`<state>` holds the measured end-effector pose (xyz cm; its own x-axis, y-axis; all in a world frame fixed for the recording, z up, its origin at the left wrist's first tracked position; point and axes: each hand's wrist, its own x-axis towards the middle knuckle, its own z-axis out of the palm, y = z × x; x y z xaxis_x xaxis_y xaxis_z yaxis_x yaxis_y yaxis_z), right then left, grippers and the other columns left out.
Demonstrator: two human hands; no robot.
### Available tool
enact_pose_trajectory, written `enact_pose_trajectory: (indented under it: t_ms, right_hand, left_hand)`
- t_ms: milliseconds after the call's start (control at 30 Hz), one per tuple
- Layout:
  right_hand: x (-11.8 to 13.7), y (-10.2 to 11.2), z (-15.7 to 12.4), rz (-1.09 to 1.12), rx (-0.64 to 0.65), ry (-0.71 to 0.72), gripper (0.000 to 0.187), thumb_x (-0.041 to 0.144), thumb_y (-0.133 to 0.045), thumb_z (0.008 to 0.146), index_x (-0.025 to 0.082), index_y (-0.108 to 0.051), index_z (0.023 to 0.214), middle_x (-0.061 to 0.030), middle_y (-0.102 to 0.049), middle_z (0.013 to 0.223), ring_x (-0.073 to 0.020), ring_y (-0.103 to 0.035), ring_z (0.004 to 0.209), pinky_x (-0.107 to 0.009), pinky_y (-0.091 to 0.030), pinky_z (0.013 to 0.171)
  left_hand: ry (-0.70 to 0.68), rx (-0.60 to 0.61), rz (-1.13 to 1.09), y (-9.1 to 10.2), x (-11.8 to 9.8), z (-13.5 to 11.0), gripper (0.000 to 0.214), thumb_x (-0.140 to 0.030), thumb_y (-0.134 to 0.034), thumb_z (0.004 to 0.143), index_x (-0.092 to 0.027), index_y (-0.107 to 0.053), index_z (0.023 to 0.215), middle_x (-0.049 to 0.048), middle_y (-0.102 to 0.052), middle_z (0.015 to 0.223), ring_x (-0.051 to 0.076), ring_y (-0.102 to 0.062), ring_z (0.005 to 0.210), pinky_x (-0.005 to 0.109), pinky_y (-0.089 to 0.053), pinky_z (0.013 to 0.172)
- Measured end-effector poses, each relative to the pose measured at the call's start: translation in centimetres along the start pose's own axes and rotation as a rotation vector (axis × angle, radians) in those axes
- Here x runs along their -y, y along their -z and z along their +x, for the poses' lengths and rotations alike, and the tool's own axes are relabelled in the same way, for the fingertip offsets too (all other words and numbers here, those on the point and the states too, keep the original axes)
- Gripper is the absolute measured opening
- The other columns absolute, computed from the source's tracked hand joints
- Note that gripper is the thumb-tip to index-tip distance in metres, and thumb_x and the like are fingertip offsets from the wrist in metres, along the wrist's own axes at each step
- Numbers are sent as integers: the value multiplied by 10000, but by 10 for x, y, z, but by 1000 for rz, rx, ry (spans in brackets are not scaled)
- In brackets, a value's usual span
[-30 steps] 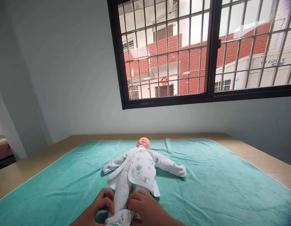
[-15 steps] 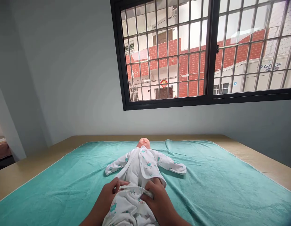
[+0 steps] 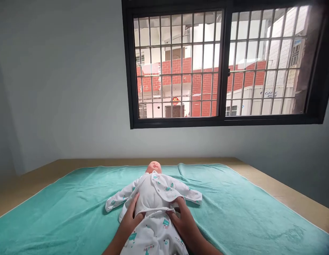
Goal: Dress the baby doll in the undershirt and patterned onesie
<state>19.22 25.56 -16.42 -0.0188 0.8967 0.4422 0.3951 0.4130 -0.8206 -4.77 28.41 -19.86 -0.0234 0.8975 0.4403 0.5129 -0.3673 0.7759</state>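
Note:
A baby doll [image 3: 154, 167] lies on its back, head away from me, in a white printed jacket [image 3: 167, 187] spread open over its plain white torso. White printed pants [image 3: 154, 230] cover its lower body, the waistband across its waist. My left hand [image 3: 131, 216] rests against the doll's left-hand side as I see it, fingers stretched along the torso, thumb apart near the waistband. At the opposite hip, my right hand [image 3: 182, 217] has its thumb on the waistband edge and its fingers partly under the jacket hem; it appears to grip the pants there.
A turquoise blanket [image 3: 74, 212] with light wrinkles covers most of the wooden table [image 3: 262, 182]. Behind it stands a grey wall [image 3: 74, 106] with a black-framed, barred window [image 3: 177, 122].
The waistband lies flatter and higher around the doll's waist. My left fingers have gone from a pinch at the waistband to stretched along the side. The camera view has shifted.

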Motion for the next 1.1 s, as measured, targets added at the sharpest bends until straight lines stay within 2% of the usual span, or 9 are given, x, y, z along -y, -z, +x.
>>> enact_pose_trajectory:
  t_ms: [67, 167, 267, 367, 533, 667, 867, 1000, 1100]
  right_hand:
    - [2, 4, 2, -56, 52, 56, 300, 250, -556, 799, 189, -605, 1088, -99, -631, 1127, -267, -576, 1079, -379, -496, 921]
    - [18, 19, 9, -245, 273, 180, 516, 235, -563, 809, 207, -551, 1324, -125, -591, 1299, -317, -500, 1254, -436, -370, 1105]
    - [39, 29, 23, -438, 467, 259, 620, 238, -561, 799, 198, -486, 1413, -125, -529, 1398, -325, -472, 1295, -440, -318, 1143]
    - [52, 29, 38, -556, 507, 311, 634, 285, -541, 817, 186, -453, 1436, -116, -499, 1434, -302, -470, 1294, -428, -325, 1128]
    - [56, 15, 56, -616, 400, 411, 407, 270, -418, 915, 225, -595, 1279, -98, -633, 1255, -250, -592, 1078, -365, -420, 974]
    - [46, -1, 67, -606, 219, 334, 285, 197, -388, 912, 184, -672, 909, -74, -694, 887, -203, -610, 799, -293, -425, 759]
    - [5, -13, 75, -367, 26, 173, 165, 279, -488, 843, 170, -606, 806, -40, -634, 755, -185, -566, 705, -279, -431, 670]
    - [-28, -19, 78, -138, -25, 145, 288, 325, -525, 778, 172, -620, 1002, -86, -652, 981, -237, -609, 903, -368, -498, 842]
    - [-44, -24, 82, -123, 28, 143, 502, 372, -514, 787, 161, -577, 1239, -151, -554, 1319, -297, -495, 1250, -469, -364, 1082]
  left_hand:
    - [48, 67, -18, -1, 7, 2, 645, -365, -449, 808, -176, -425, 1424, 94, -441, 1496, 268, -387, 1398, 382, -387, 1122]
    - [54, 95, 6, 3, 8, 7, 653, -414, -502, 762, -149, -519, 1358, 120, -514, 1435, 303, -450, 1349, 418, -396, 1115]
    - [-33, 99, 21, 14, 0, 10, 568, -450, -541, 735, -164, -640, 1215, 120, -620, 1312, 308, -538, 1257, 421, -434, 1079]
    - [-56, 72, 6, 25, -13, 9, 460, -461, -535, 746, -190, -699, 1080, 107, -696, 1172, 288, -623, 1124, 372, -517, 957]
    - [4, 110, 72, 35, -35, 7, 426, -492, -393, 846, -197, -697, 890, 98, -738, 934, 259, -675, 898, 333, -510, 793]
    - [42, 129, 158, 35, -45, 6, 420, -430, -278, 888, -200, -620, 806, 99, -710, 846, 252, -644, 825, 332, -442, 744]
    - [21, 109, 227, 32, -48, 8, 345, -414, -256, 894, -215, -478, 722, 74, -637, 791, 218, -589, 773, 311, -412, 724]
    - [17, 268, 292, 46, -60, 26, 206, -369, -443, 824, -198, -499, 723, 30, -620, 807, 182, -575, 771, 274, -413, 710]
    - [25, 369, 273, 53, -72, 39, 239, -388, -583, 744, -177, -556, 851, 43, -659, 872, 198, -604, 783, 284, -456, 703]
